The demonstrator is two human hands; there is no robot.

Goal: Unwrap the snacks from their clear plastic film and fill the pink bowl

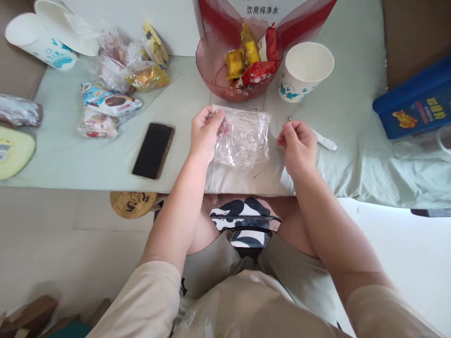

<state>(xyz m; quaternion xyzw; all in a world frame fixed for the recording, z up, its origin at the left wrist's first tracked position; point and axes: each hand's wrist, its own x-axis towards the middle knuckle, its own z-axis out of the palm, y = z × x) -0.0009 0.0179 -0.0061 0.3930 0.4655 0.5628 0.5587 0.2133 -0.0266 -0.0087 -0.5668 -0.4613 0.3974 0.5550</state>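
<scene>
My left hand (206, 134) pinches the upper left corner of a crinkled clear plastic bag (243, 141), which spreads out over the cloth-covered table. To the right of the bag, my right hand (300, 146) is closed, thumb pressed to the fingers. What it holds, if anything, I cannot make out. A slim tool with a white handle (327, 142) shows on both sides of that hand, its thin metal end beyond the knuckles. Whether the hand touches the tool is unclear. A dark thin strand (260, 173) lies on the cloth below the bag.
Beyond the hands stand a pink bowl (214, 77) of wrapped snacks and a paper cup (306, 70). A phone (153, 150) and packaged snacks (112, 101) lie to the left. At the right is a blue package (416, 101). The table's front edge runs under my forearms.
</scene>
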